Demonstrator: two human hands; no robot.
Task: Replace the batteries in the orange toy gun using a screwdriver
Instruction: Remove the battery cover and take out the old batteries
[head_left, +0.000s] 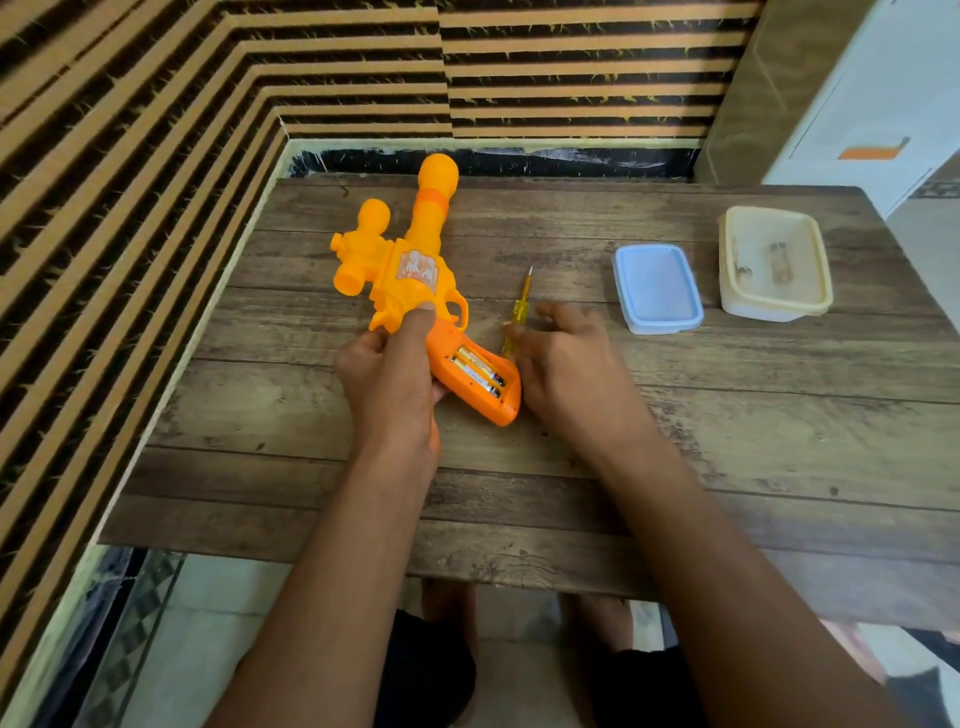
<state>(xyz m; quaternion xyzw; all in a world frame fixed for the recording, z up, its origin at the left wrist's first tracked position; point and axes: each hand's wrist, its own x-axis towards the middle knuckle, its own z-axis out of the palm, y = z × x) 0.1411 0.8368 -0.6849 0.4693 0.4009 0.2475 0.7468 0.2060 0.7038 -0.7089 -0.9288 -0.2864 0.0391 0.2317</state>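
Note:
The orange toy gun (410, 270) lies on the wooden table (571, 457) with its barrel pointing away from me. Its grip faces up with the battery compartment uncovered, and two batteries (478, 373) sit inside. My left hand (392, 379) grips the gun at the top of the grip, thumb pressed near the trigger. A yellow-handled screwdriver (518, 310) lies on the table just right of the grip, tip pointing away. My right hand (566, 358) rests over the screwdriver's handle end with loosely curled fingers; whether it holds the tool is hidden.
A blue lid (657, 288) lies upside down right of the screwdriver. Beyond it stands a cream plastic box (774, 262) with small items inside. Striped walls close in on the left and the back. My knees show under the table's near edge.

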